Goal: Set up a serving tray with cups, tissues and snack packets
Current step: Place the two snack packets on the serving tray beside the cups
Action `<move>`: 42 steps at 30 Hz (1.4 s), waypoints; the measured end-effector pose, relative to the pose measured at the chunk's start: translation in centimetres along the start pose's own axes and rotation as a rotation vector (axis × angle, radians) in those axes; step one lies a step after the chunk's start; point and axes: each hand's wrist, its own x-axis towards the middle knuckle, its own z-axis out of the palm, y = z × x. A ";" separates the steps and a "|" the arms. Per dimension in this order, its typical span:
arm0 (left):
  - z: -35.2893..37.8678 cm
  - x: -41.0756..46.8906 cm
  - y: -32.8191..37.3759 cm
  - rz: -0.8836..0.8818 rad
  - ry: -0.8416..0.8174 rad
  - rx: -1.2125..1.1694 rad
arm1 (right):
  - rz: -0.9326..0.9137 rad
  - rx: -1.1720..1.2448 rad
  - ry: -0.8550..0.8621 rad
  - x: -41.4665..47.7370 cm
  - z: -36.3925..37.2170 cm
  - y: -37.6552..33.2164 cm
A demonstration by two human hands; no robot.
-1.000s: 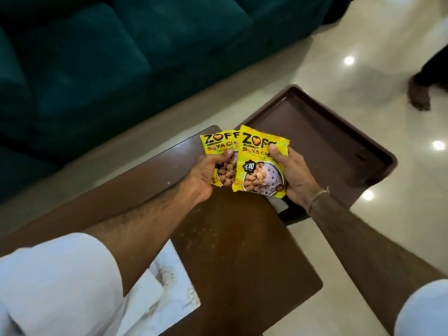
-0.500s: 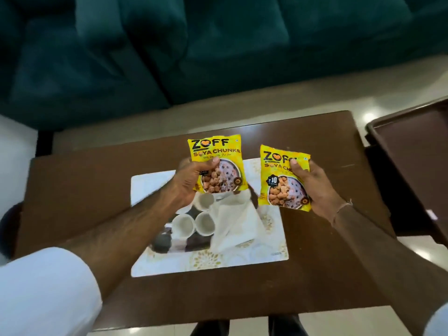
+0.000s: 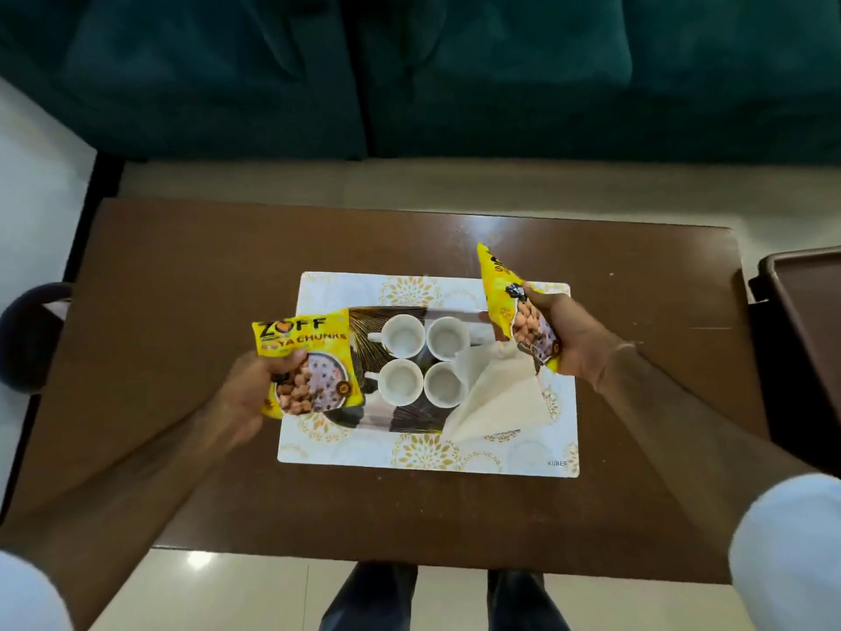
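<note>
Brown wooden table, dark teal sofa behind it, glossy pale floor, black shoes

The yellow foil snack packet on the left reads "ZOFF" in large black letters, with a heart in place of the O, and below it "SOYA CHUNKS", its first letters partly blurred. The second yellow foil snack packet, turned edge-on, shows print too skewed to read. The white, gold-patterned rectangular mat carries "KUBER" in small grey letters at its near right corner.
</note>
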 end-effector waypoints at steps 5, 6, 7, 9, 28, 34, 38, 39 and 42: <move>0.1 0.0 -3.4 -0.048 0.032 0.111 | 0.107 -0.227 0.031 1.7 0.4 0.0; 0.3 0.0 -3.9 -0.040 0.039 0.129 | 0.124 -0.252 0.042 1.8 0.2 -0.1; 0.5 0.1 -4.1 -0.019 0.047 0.150 | 0.133 -0.276 0.047 1.9 0.0 -0.1; 0.8 0.4 -4.5 0.039 0.078 0.193 | 0.142 -0.333 0.052 1.9 -0.3 -0.1; 13.5 -8.3 -10.7 0.927 -0.150 0.831 | -0.116 -0.617 0.177 1.0 -5.8 2.9; 19.1 -7.6 -13.5 0.788 -0.331 1.296 | -0.289 -0.730 0.299 -0.1 -6.5 4.7; 20.6 -6.4 -14.1 0.714 -0.244 1.374 | -0.363 -0.847 0.491 -0.4 -5.9 6.0; 20.7 -6.2 -14.2 0.711 -0.228 1.371 | -0.378 -0.863 0.522 -0.3 -5.7 6.3; 20.9 -6.0 -14.2 0.686 -0.217 1.367 | -0.427 -0.889 0.554 0.0 -4.5 7.0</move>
